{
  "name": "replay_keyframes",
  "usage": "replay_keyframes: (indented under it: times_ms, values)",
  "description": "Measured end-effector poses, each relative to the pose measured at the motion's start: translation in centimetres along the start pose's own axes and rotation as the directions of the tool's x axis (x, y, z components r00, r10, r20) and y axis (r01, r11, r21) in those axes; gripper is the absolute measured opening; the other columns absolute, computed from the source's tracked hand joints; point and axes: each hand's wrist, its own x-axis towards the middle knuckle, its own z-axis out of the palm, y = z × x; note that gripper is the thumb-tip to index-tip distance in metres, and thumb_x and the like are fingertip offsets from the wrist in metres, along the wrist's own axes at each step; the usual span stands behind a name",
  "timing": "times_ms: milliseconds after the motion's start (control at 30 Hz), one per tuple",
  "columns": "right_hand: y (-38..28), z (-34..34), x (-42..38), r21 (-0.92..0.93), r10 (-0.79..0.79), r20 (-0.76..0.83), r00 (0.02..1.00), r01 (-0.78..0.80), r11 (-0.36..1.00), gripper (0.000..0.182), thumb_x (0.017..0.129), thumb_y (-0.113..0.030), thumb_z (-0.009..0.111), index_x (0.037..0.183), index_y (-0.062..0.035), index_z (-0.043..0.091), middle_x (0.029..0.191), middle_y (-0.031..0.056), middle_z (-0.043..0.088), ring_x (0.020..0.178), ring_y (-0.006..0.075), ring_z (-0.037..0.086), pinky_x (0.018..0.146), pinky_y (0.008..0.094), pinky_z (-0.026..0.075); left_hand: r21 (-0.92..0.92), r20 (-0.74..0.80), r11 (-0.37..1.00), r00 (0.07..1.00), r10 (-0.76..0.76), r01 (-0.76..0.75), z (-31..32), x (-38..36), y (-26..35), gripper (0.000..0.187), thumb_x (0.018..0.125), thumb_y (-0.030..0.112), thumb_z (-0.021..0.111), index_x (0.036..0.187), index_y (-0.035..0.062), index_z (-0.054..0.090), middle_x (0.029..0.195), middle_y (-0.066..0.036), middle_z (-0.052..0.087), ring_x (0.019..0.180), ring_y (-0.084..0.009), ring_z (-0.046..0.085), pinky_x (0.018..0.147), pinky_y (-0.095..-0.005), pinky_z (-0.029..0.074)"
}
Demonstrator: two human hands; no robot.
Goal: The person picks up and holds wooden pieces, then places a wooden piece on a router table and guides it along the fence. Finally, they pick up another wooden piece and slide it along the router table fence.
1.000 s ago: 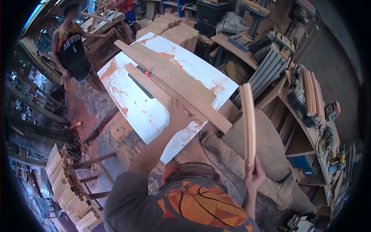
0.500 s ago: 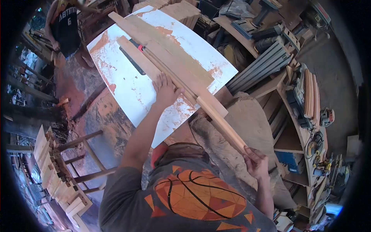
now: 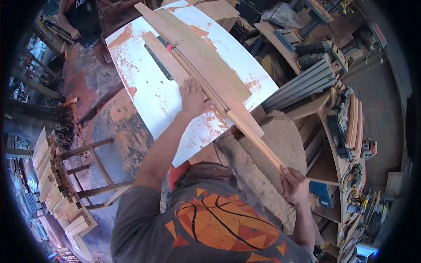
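My right hand [image 3: 294, 184] is closed around the near end of a long wooden strip [image 3: 256, 138], which juts past the edge of a white tabletop [image 3: 144, 103]. The strip runs away from me along a wide board [image 3: 210, 59] lying on the top. My left hand [image 3: 194, 100] lies over a narrower board [image 3: 163, 55] on the strip's left side, fingers stretched forward and thumb apart toward the strip. A small red part [image 3: 169, 47] shows near the strip's far end, and a dark plate [image 3: 158, 62] beneath the narrower board. Reddish sawdust is scattered across the tabletop.
Another person [image 3: 81, 22] stands beyond the table's far left corner. A wooden shelf [image 3: 329, 153] with tools stands on the right, near a large wood slab [image 3: 280, 140]. At lower left are a wooden frame [image 3: 98, 166] and stacked wood pieces [image 3: 61, 188].
The view has shifted slightly, so the table sits a little lower and farther right. Both hands keep their places on the wood, with no clear movement of the strip.
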Motion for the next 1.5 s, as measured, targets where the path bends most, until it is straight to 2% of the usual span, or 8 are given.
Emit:
replay_keyframes:
  times_ms: [67, 167, 433, 633, 933, 1167, 1233, 1500]
  values:
    - [-0.1, -0.3, 0.8, -0.009, -0.037, -0.006, 0.999, 0.037, 0.999, 0.043, 0.079, 0.0, 0.075, 0.121, -0.0086, 0.072, 0.099, 0.0202, 0.072, 0.073, 0.0327, 0.071, 0.063, 0.0378, 0.057, -0.01, -0.029, 1.0, 1.0, -0.001, 0.0, -0.3, 0.4, -0.1, 0.115, 0.083, 0.067, 0.066, 0.153, -0.0124, 0.021, 0.163, -0.032, 0.013, 0.153, -0.0488, 0.002, 0.119, -0.0673, 0.001]
    - [-0.5, -0.5, 1.4, -0.006, -0.053, 0.018, 0.998, 0.053, 0.999, 0.041, 0.079, 0.001, 0.074, 0.12, -0.0082, 0.072, 0.099, 0.0196, 0.072, 0.073, 0.0334, 0.071, 0.062, 0.0384, 0.057, -0.018, 0.021, 0.999, 0.999, -0.03, 0.03, -0.7, 0.7, -0.3, 0.117, 0.082, 0.069, 0.065, 0.153, -0.0122, 0.021, 0.163, -0.032, 0.013, 0.153, -0.0486, 0.002, 0.119, -0.0662, 0.001]
    - [-1.2, -0.3, 2.9, -0.009, -0.009, 0.034, 0.999, 0.009, 1.0, 0.039, 0.08, 0.001, 0.074, 0.118, -0.0069, 0.073, 0.096, 0.0199, 0.072, 0.072, 0.0344, 0.071, 0.061, 0.0396, 0.057, 0.029, 0.042, 0.999, 0.999, -0.024, 0.022, -1.2, 1.9, -1.3, 0.123, 0.08, 0.075, 0.063, 0.154, -0.0121, 0.018, 0.163, -0.032, 0.013, 0.153, -0.0481, 0.002, 0.12, -0.0659, 0.001]
    - [-1.5, -0.3, 4.1, 0.0, -0.034, 0.058, 0.998, 0.034, 0.999, 0.039, 0.08, 0.001, 0.074, 0.118, -0.0067, 0.072, 0.096, 0.0202, 0.072, 0.072, 0.0344, 0.071, 0.061, 0.0393, 0.058, 0.04, 0.054, 0.999, 0.998, -0.023, 0.021, -1.6, 2.6, -2.0, 0.124, 0.08, 0.077, 0.061, 0.154, -0.0125, 0.018, 0.163, -0.032, 0.013, 0.153, -0.0479, 0.001, 0.119, -0.0662, 0.0]
    - [-1.7, -0.2, 6.1, -0.004, -0.086, 0.061, 0.994, 0.087, 0.996, 0.046, 0.081, 0.0, 0.074, 0.125, -0.0134, 0.069, 0.097, 0.0185, 0.072, 0.07, 0.0337, 0.071, 0.059, 0.0404, 0.058, 0.07, 0.112, 0.996, 0.991, -0.067, 0.059, -2.9, 4.2, -3.0, 0.122, 0.08, 0.075, 0.063, 0.156, -0.0095, 0.017, 0.164, -0.031, 0.011, 0.153, -0.0471, 0.0, 0.119, -0.0668, 0.001]
    - [-2.0, 0.1, 8.3, -0.022, -0.129, 0.074, 0.989, 0.131, 0.991, 0.047, 0.081, -0.001, 0.073, 0.126, -0.0134, 0.068, 0.095, 0.0177, 0.071, 0.069, 0.0332, 0.071, 0.058, 0.0399, 0.058, 0.071, 0.118, 0.994, 0.989, -0.091, 0.083, -3.7, 5.5, -4.1, 0.123, 0.08, 0.076, 0.063, 0.156, -0.009, 0.016, 0.164, -0.03, 0.011, 0.153, -0.0475, 0.0, 0.119, -0.0667, 0.002]
    - [-2.5, 0.1, 9.0, -0.025, -0.118, 0.098, 0.988, 0.121, 0.992, 0.046, 0.081, 0.0, 0.073, 0.126, -0.0118, 0.068, 0.094, 0.0174, 0.071, 0.068, 0.0328, 0.07, 0.058, 0.0391, 0.057, 0.06, 0.186, 0.991, 0.974, -0.125, 0.116, -4.6, 5.8, -4.0, 0.122, 0.082, 0.072, 0.064, 0.157, -0.0088, 0.012, 0.166, -0.028, 0.005, 0.154, -0.0443, -0.005, 0.121, -0.0633, -0.002]
    - [-4.2, -0.1, 11.5, -0.017, -0.115, 0.123, 0.986, 0.118, 0.993, 0.044, 0.081, 0.0, 0.072, 0.123, -0.0107, 0.068, 0.092, 0.0156, 0.071, 0.065, 0.0308, 0.069, 0.055, 0.0384, 0.056, 0.052, 0.195, 0.989, 0.97, -0.143, 0.135, -5.7, 7.4, -5.4, 0.121, 0.082, 0.071, 0.066, 0.158, -0.008, 0.012, 0.167, -0.027, 0.004, 0.155, -0.043, -0.007, 0.121, -0.0617, -0.003]
